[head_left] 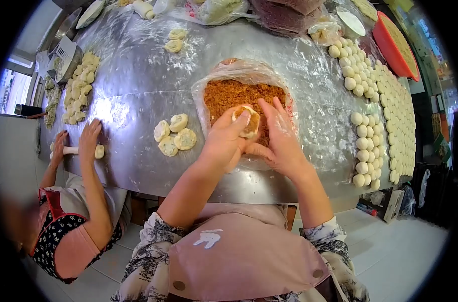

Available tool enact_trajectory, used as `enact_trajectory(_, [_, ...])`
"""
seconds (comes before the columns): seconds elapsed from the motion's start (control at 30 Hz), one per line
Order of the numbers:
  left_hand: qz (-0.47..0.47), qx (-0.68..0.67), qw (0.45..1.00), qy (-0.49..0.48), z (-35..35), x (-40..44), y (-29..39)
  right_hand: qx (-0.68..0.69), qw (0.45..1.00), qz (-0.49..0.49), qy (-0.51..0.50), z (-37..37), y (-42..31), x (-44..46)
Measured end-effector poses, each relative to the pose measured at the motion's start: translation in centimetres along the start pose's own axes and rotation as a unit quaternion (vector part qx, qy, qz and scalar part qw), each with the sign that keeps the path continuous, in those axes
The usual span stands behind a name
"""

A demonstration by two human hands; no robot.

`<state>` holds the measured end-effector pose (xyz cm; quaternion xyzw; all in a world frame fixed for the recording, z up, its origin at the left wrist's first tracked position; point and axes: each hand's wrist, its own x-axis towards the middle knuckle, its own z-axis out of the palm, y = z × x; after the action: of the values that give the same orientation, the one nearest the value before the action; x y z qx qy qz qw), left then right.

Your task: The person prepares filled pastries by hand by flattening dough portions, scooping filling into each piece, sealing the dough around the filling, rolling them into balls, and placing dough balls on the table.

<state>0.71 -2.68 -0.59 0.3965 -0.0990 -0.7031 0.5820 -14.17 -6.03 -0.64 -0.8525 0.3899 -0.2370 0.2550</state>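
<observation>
My left hand [223, 138] is closed around a round dough wrapper [254, 132] with orange-brown filling in its middle, the thumb pressing on top. Beside it, my right hand [285, 141] is cupped with its fingers apart, its thumb low by the wrapper; whether it touches the dough I cannot tell. Both hands are over a plastic bag [200, 100] full of crumbly orange-brown filling [221, 94]. Several flattened dough pieces [185, 139] lie to the left of my hands on the metal table [133, 118].
At left, a co-worker's hands [89, 138] are on a rolling pin [72, 150]. Beyond them is a pile of dough lumps [79, 93]. Rows of dough balls [362, 143] and flattened rounds [397, 113] fill the right side. A red basin [396, 45] stands back right.
</observation>
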Motion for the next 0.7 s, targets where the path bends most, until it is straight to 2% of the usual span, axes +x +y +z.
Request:
enact_trajectory(0.1, [-0.087, -0.066, 0.991, -0.081, -0.1, -0.4, 0.3, -0.006, 0.999, -0.039, 0.035, 0.9, 0.1, 0.1])
enact_trajectory(0.17, [-0.104, -0.119, 0.962, -0.223, -2.6, 0.7, -0.7, -0.011, 0.993, -0.08, 0.086, 1.9, 0.6, 0.2])
enact_trajectory(0.27, [-0.099, -0.233, 0.901, -0.353, -4.6, 2.0, -2.3, -0.006, 0.984, -0.107, 0.142, 2.6, 0.2, 0.3])
enact_trajectory(0.33, [-0.083, -0.195, 0.933, -0.289, -3.1, 1.5, -1.7, 0.004, 0.98, -0.11, 0.164, 2.9, -0.1, 0.5])
enact_trajectory(0.4, [-0.06, -0.024, 0.994, -0.086, -0.5, -0.3, -0.8, 0.019, 0.979, -0.11, 0.173, 3.2, -0.1, 0.6])
enact_trajectory(0.5, [-0.053, -0.073, 0.993, -0.074, 0.6, -1.1, -0.7, 0.088, 0.976, -0.071, 0.184, 2.8, -0.9, 0.9])
enact_trajectory(0.6, [-0.093, -0.227, 0.951, -0.189, 0.8, -1.4, 0.3, 0.143, 0.97, -0.066, 0.188, 2.6, -0.6, 0.8])
enact_trajectory(0.7, [-0.046, -0.105, 0.981, -0.154, -0.6, -0.4, -1.6, 0.104, 0.962, -0.079, 0.24, 3.1, -1.2, 1.0])
